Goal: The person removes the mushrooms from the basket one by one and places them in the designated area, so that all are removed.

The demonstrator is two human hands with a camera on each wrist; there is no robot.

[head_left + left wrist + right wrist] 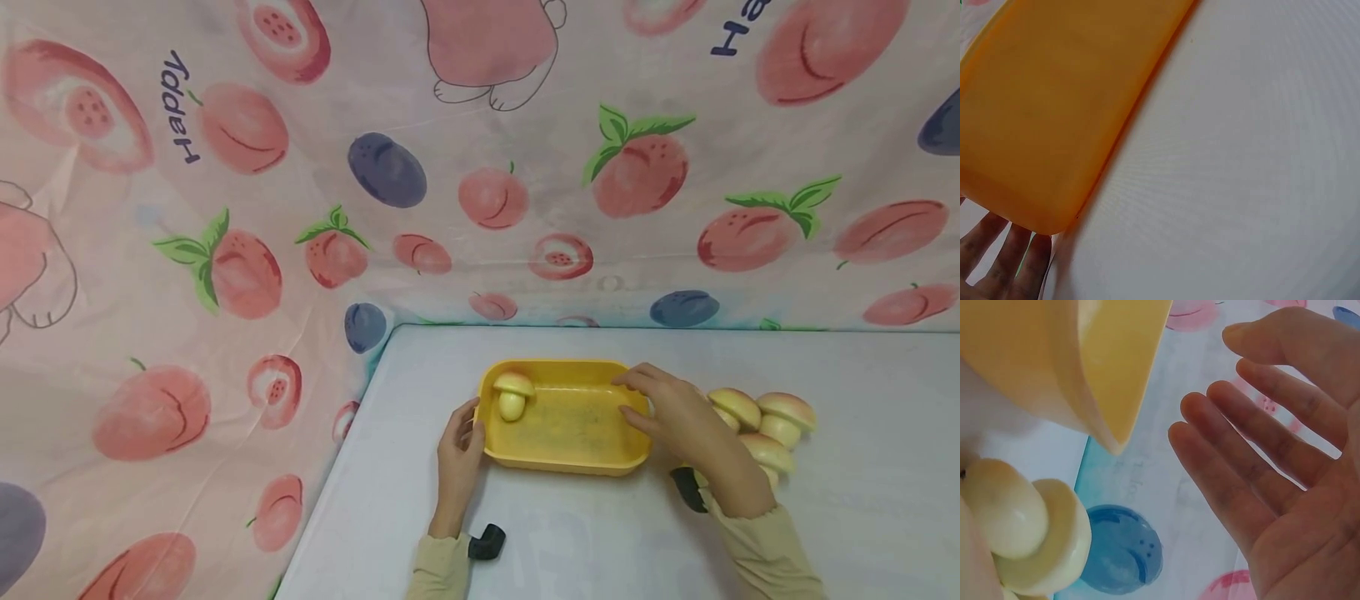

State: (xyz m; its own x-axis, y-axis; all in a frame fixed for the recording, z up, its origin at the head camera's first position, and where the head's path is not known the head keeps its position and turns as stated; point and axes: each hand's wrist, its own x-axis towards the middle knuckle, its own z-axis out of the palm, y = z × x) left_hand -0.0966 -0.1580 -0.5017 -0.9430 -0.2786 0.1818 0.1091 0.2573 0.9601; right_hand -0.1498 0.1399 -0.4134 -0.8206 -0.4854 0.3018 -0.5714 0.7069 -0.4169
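A yellow tray (566, 462) lies on the white tabletop, with one toy mushroom (513, 398) inside at its left end. My left hand (460, 454) touches the tray's left end from outside. In the left wrist view, the extended fingers (1007, 259) of that hand meet the end wall of the tray (1054, 112). My right hand (678, 412) hovers at the tray's right end, its fingertips over the rim. Nothing is in its spread fingers (1222, 475) in the right wrist view, and a gap separates them from the tray (1125, 369).
Several toy mushrooms (783, 412) are grouped to the right of the tray, partly hidden behind my right hand and forearm. Fruit-printed cloth (487, 275) hangs along the back and left of the table (877, 533).
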